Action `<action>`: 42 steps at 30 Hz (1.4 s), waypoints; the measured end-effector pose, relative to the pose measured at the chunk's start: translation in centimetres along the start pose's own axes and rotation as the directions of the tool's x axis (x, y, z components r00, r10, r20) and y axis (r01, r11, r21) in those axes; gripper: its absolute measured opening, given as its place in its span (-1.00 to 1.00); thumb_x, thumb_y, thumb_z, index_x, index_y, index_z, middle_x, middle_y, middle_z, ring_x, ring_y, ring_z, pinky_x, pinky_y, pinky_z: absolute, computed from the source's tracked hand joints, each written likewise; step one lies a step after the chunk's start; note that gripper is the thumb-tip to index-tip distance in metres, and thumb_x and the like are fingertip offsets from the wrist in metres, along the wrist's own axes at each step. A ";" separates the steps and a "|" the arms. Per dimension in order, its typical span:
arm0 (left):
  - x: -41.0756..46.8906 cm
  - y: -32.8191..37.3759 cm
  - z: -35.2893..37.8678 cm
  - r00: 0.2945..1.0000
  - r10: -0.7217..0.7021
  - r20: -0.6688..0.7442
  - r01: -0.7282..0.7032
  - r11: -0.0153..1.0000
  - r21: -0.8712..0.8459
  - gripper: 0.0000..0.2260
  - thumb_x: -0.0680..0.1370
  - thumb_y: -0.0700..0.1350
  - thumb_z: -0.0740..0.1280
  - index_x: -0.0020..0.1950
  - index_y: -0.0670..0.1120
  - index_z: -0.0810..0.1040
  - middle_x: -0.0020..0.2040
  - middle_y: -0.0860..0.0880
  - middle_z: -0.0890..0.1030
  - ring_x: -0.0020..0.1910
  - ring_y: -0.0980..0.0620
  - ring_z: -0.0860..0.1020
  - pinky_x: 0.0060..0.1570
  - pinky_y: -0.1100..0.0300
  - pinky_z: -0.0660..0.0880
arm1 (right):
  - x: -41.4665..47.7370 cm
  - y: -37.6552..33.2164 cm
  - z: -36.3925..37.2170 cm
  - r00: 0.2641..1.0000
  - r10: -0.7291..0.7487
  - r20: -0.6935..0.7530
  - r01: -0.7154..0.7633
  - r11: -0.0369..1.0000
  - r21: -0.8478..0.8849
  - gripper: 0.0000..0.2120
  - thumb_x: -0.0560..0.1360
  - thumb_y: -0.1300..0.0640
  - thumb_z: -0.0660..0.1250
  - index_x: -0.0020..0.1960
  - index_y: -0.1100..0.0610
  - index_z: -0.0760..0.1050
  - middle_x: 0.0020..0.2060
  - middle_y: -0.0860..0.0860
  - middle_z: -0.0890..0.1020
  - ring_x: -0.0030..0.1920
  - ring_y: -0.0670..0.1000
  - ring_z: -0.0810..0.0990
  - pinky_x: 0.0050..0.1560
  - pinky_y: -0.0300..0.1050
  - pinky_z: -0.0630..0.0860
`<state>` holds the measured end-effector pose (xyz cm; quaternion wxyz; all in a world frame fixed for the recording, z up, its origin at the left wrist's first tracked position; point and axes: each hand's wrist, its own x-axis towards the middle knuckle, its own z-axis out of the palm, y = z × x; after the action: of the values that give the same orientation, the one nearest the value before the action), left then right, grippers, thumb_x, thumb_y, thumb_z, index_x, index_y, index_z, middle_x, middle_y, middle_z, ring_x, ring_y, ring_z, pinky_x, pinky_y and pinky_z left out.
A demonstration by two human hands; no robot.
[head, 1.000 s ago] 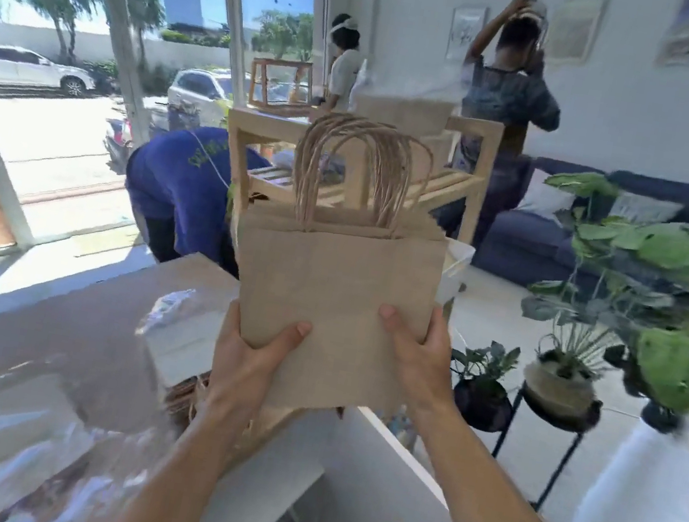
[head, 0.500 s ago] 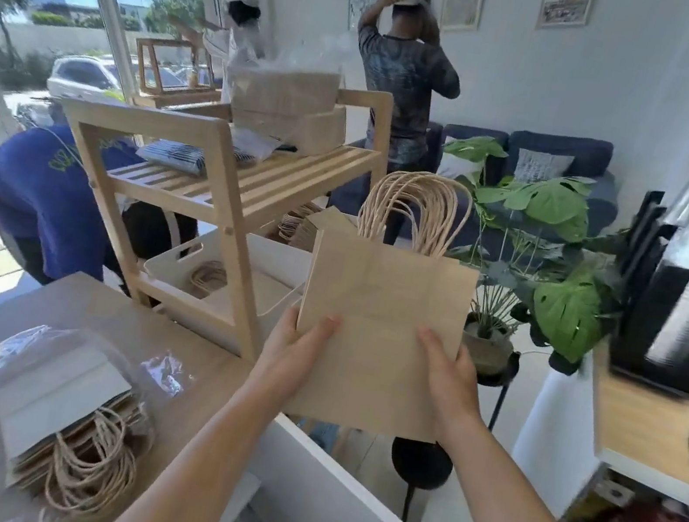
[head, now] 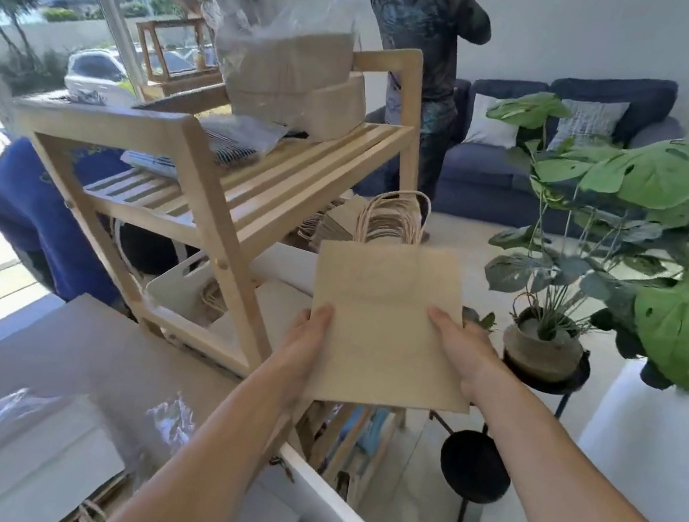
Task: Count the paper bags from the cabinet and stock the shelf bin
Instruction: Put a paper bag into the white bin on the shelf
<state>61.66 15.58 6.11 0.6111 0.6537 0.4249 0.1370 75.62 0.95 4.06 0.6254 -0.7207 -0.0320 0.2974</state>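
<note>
I hold a stack of flat brown paper bags [head: 384, 314] with twisted paper handles pointing away from me. My left hand [head: 303, 345] grips its lower left edge and my right hand [head: 462, 355] grips its right edge. The stack hovers beside the right end of a wooden slatted shelf [head: 253, 194]. A white bin [head: 178, 282] with a cut-out handle sits on the shelf's lower level, with paper-bag handles showing inside. More brown bags [head: 340, 223] lie on that lower level behind my stack.
Wrapped bag bundles [head: 285, 66] sit on the top shelf. A plastic-wrapped pack of bags [head: 36, 459] lies on the counter near me. Potted plants [head: 617, 217] stand to the right, with a dark sofa [head: 564, 129] behind. A person in blue [head: 43, 208] bends behind the shelf; two others stand farther back.
My view has swung right and closer to the shelf. Both hands have carried the bag stack forward and lower, toward the shelf's lower level, with the stack tilted flatter.
</note>
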 end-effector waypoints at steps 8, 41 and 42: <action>5.1 1.5 0.1 0.976 -0.066 -0.210 0.043 0.993 -0.110 -0.56 0.58 0.23 0.12 0.30 -0.02 0.44 0.16 -0.03 0.58 0.10 -0.07 0.56 0.24 0.00 0.43 | 7.7 -5.6 3.6 0.975 -0.083 0.208 0.118 0.980 -0.163 -0.53 0.47 -0.19 0.32 0.20 0.12 0.51 0.07 0.07 0.64 0.04 0.15 0.62 0.14 0.04 0.53; 14.6 -1.0 -1.9 0.524 -0.509 -0.682 0.498 0.833 -0.240 -0.02 0.35 0.02 0.51 0.54 -0.12 -0.06 0.42 -0.20 0.31 0.33 -0.24 0.41 0.34 -0.11 0.38 | 18.1 -10.2 21.0 0.614 0.282 0.737 0.644 0.361 -0.675 -0.52 0.53 0.08 0.28 0.40 0.20 0.32 0.26 0.17 0.50 0.26 0.22 0.50 0.26 0.04 0.44; 14.8 -1.0 -1.8 0.536 -0.490 -0.688 0.508 0.838 -0.202 -0.05 0.35 0.00 0.52 0.53 -0.15 -0.01 0.45 -0.19 0.26 0.35 -0.23 0.39 0.34 -0.10 0.38 | 18.3 -9.7 21.0 0.619 0.269 0.738 0.678 0.292 -0.675 -0.58 0.53 0.08 0.28 0.35 0.20 0.39 0.26 0.15 0.51 0.28 0.22 0.48 0.24 0.05 0.42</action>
<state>68.91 27.36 0.51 0.4020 0.4052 0.7975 0.1955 83.94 29.24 5.01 0.0473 -0.7315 -0.5568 0.3907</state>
